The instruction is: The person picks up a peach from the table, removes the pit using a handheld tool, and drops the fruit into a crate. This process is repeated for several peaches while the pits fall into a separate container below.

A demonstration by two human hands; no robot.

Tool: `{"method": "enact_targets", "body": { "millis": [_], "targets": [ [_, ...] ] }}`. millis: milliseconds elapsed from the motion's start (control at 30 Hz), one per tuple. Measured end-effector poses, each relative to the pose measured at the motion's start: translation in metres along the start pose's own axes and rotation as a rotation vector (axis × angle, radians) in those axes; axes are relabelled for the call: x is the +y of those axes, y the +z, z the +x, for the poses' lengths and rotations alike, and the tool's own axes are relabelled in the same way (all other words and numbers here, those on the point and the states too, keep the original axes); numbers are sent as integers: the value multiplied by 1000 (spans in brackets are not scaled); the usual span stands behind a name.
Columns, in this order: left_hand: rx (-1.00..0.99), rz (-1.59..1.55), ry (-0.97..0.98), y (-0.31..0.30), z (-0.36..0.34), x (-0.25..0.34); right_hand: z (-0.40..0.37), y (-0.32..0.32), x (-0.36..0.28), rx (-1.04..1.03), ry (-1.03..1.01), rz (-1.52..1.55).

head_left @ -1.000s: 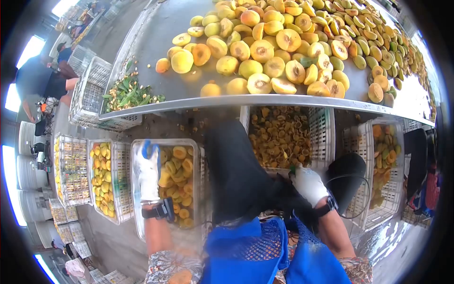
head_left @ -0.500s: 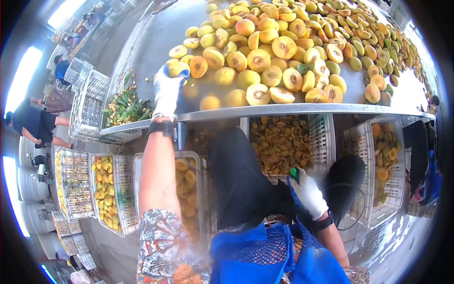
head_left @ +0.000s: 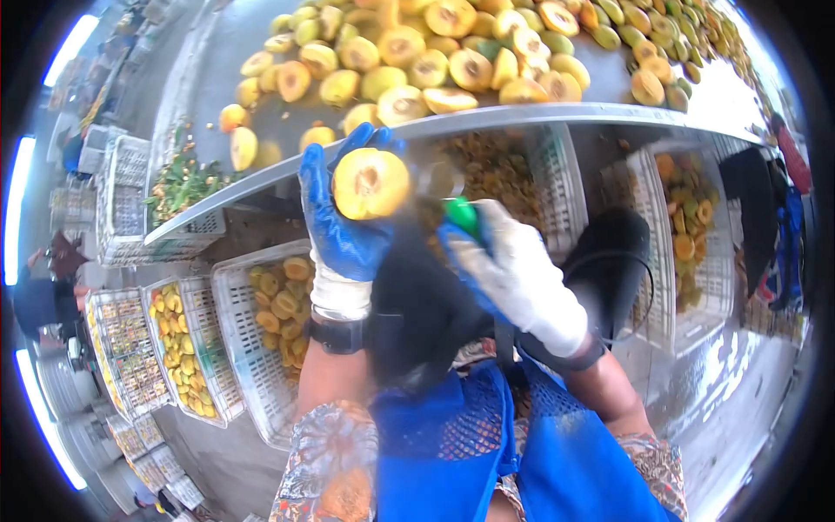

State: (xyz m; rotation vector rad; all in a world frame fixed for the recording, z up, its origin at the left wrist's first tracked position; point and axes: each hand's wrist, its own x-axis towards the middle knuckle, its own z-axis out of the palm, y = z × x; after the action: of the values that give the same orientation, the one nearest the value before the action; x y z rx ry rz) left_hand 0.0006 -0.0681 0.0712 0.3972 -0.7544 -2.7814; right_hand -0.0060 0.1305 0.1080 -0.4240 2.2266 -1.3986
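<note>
- One blurred person in dark clothes (head_left: pixel 43 304) stands at far left, pose hard to make out beside the lens's black rim.
- Two slatted crates (head_left: pixel 216 348) of yellow fruit stand side by side, near a heap of green leaves (head_left: pixel 184 183) on the metal table (head_left: pixel 609 111).
- Nearer stands a white crate (head_left: pixel 245 348) of fruit halves, its contents partly hidden by the left arm.
- Dark wristband (head_left: pixel 337 335) on the left wrist; any marking on it is too blurred to read.
- Left hand (head_left: pixel 337 235), in a white glove with blue coating, cups a halved fruit (head_left: pixel 371 184) just in front of the table edge; its fingers are partly hidden behind it.
- Cut face up, the half is round and yellow, with a tan-orange centre; stone or hollow, one cannot tell.
- Blurred at its working end, a green-handled tool (head_left: pixel 462 216) points toward the fruit, shape unclear.
- Right hand (head_left: pixel 522 265), gloved alike, has its fingers closed around that handle.
- Under the table, another crate (head_left: pixel 561 183) is partly covered by the tabletop and right hand.
- Farther right, a tall-sided crate (head_left: pixel 652 244) holds more fruit.
</note>
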Motion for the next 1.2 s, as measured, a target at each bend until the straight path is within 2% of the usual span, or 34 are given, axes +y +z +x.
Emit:
{"method": "enact_targets", "body": {
  "millis": [67,167,267,533,633,733,900,967,1000,1067,1167,1200],
  "targets": [
    [-54,65,-27,-1,-7,-21,-1,14,12,26,-187,-84],
    [-78,185,20,4,-15,-37,-3,22,23,14,-220,-188],
    [-25,284,105,2,-18,-43,-7,27,30,62,-287,-142],
    [20,456,218,12,-27,-50,-7,33,31,21,-155,-4],
    [27,287,121,11,-29,-51,-5,40,41,-3,-161,-20],
    [46,547,107,-11,-27,-52,-7,46,49,-73,-100,-47],
    [110,615,19,-25,-28,-56,-7,39,46,-269,92,158],
    [31,724,3,-32,-28,-54,-9,37,48,-329,116,183],
    [-11,777,1,-36,-27,-52,-9,40,55,-278,50,119],
    [12,672,-114,-40,-23,-50,-9,51,78,-175,-82,-10],
    [50,470,-188,-44,-18,-52,-6,38,60,-261,91,92],
    [61,394,-195,-42,-16,-53,-7,37,57,-192,75,86]
  ]
}}
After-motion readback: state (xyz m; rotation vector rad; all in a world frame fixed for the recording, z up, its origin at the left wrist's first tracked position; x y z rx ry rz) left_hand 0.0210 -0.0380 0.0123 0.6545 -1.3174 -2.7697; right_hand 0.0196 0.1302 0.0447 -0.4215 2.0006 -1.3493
